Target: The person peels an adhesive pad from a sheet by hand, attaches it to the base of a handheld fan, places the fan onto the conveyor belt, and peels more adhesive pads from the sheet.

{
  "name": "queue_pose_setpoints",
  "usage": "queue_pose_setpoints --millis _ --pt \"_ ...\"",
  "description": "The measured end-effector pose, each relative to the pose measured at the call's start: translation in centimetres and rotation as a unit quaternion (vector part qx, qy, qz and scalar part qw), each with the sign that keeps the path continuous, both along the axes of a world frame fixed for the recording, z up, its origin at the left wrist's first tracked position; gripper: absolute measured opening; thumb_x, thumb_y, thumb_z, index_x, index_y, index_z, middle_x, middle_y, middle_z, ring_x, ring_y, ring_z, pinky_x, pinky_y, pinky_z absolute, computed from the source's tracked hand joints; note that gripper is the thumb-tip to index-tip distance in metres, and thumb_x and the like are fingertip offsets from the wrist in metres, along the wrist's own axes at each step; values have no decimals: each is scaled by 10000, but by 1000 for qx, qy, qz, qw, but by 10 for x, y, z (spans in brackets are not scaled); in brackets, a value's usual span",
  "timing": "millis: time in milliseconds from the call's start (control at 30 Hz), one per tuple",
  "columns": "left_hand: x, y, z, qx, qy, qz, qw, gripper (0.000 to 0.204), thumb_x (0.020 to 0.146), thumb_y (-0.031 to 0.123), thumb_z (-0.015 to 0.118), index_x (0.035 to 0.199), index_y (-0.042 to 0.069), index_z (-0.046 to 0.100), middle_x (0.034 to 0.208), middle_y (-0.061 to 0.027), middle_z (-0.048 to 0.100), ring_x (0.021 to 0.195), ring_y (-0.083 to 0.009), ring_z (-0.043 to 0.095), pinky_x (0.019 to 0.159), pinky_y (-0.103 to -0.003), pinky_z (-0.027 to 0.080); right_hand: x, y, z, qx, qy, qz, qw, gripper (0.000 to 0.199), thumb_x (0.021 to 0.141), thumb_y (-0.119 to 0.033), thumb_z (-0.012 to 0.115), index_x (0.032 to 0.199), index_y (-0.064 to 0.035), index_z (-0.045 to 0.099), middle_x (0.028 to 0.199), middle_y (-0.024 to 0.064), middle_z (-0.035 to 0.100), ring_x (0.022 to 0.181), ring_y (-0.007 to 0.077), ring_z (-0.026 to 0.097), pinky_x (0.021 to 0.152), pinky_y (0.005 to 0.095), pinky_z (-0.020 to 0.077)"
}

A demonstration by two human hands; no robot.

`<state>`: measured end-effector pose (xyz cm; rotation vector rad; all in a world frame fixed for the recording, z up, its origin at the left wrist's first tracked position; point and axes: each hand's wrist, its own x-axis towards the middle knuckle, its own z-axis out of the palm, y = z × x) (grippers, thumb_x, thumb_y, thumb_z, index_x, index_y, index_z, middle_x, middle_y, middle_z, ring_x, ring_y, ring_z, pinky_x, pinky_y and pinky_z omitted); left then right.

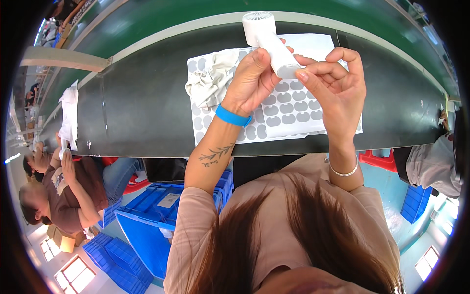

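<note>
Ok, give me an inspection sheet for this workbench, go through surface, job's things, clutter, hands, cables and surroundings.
Surface: dark workbench beside a green conveyor belt.
Job's things: white handheld fan, held over a sticker sheet of grey oval stickers, several already gone.
Clutter: crumpled white cloth on the sheet; another white cloth at the bench's left end.
Hands: left hand grips the fan's handle; right hand has fingertips at the handle's end.
Cables: nothing seen.
Surroundings: blue crates on the floor, a red stool, seated co-workers at the left.
</note>
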<state>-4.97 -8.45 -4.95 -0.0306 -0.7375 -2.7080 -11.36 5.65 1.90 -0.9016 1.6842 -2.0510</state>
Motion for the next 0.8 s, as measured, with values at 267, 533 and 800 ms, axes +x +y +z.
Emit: queue_pose_setpoints --millis 267,533,800 --pt "0 0 -1 7 -6 -3 1000 621 845 334 656 1247 -71 409 1148 -185 558 1083 -264 586 960 -362 509 1 -2 -1 -26 1 -15 1000 387 764 58 707 997 -25 409 797 137 678 933 214 666 790 277 526" --pt "1 0 4 -61 -32 5 998 733 806 425 643 1263 -82 375 1162 -180 557 1119 -281 566 943 -340 517 4 9 -2 1 158 -14 987 375 758 115 684 1001 -20 433 853 139 656 989 255 637 832 302 476" --pt "8 15 14 5 -30 -16 999 670 863 389 597 1279 -81 364 1178 -181 551 1142 -315 548 940 -358 516 -4 20 -6 -29 359 -33 932 891 709 30 751 1352 -80 144 1218 280 506 985 340 631 851 374 484"
